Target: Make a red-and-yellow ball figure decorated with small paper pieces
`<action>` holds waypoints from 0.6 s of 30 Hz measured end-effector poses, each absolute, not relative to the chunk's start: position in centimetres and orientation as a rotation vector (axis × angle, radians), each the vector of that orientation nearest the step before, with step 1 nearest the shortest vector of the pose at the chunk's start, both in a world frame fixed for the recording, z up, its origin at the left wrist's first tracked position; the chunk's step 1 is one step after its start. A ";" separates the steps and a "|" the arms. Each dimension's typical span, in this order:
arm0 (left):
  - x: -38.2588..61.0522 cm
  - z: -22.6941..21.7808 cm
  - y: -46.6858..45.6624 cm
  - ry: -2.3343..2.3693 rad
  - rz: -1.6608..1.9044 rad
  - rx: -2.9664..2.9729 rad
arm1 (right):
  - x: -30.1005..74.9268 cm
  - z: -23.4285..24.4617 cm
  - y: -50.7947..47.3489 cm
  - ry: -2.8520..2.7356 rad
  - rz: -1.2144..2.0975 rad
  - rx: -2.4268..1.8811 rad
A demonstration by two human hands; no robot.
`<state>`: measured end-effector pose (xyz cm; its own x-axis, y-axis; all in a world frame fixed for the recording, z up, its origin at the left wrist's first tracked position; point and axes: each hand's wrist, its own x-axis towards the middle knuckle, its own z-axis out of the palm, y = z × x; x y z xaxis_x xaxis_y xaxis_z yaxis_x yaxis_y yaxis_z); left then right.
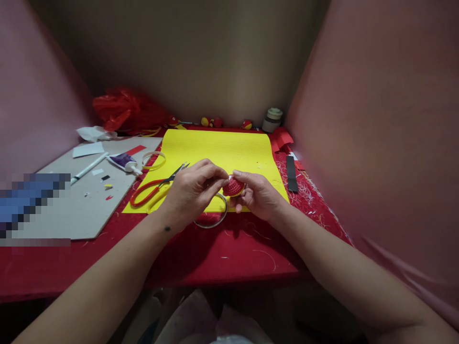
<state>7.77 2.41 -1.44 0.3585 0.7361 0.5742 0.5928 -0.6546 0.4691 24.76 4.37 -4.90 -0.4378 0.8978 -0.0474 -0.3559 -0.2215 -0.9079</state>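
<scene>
Between thumb and fingers my right hand (261,193) holds a small red ribbed dome (234,188) with a yellow rim, like coiled paper strip. My left hand (193,188) is closed in a pinch, its fingertips against the dome's upper left side. A tiny white bit shows there; what the pinch holds is too small to make out. Below the hands lies a thin pale ring (211,226), partly covered by my left hand. Red-handled scissors (147,193) lie just left of my left hand, on a yellow corrugated sheet (218,148).
At left, a grey board (89,210) bears a purple-and-white glue tube (124,162), a white pen (89,168) and paper scraps. A looped pale strip (154,161) lies beside it. Behind are a red plastic bag (125,107), small red-and-yellow pieces (211,122) and a jar (272,120). A black strip (291,174) lies right.
</scene>
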 end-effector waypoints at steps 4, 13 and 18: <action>7.7 -1.4 2.4 1.225 1.132 2.501 | 24.8 -4.9 4.3 -1.107 1.792 -0.798; 7.8 -1.4 2.4 1.212 1.080 2.583 | 24.9 -5.1 4.5 -1.122 1.792 -0.810; 7.6 -1.5 2.7 1.203 1.078 2.593 | 24.9 -5.2 4.5 -1.112 1.802 -0.794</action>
